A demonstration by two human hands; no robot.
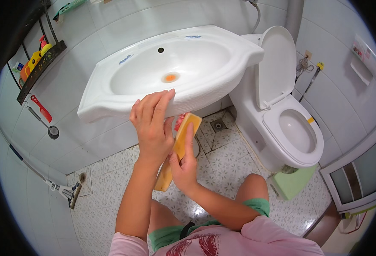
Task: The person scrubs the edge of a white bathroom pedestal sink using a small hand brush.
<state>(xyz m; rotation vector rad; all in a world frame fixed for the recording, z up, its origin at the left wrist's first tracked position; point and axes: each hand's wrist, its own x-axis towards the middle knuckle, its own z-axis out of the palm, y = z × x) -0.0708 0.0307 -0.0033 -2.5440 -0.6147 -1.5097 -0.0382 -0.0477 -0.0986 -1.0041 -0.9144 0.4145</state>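
My right hand (pixel 185 164) grips a yellow scrub brush (pixel 183 137) with red bristles, its thumb or a finger lying along the flat back. The bristles face the underside of the white ceramic washbasin (pixel 207 86); whether they touch it cannot be told. My left hand (pixel 154 124) rests with its fingertips on the basin's front rim and holds nothing that shows; its wrist crosses close to my right hand. An orange drain stopper (pixel 170 77) sits at the bottom of the bowl.
A white toilet (pixel 292 131) with its lid raised stands at right, a green stool (pixel 293 182) beside its base. A floor drain (pixel 218 125) lies between basin and toilet. A squeegee mop (pixel 72 193) leans at left, below a black corner shelf (pixel 42 70) with bottles.
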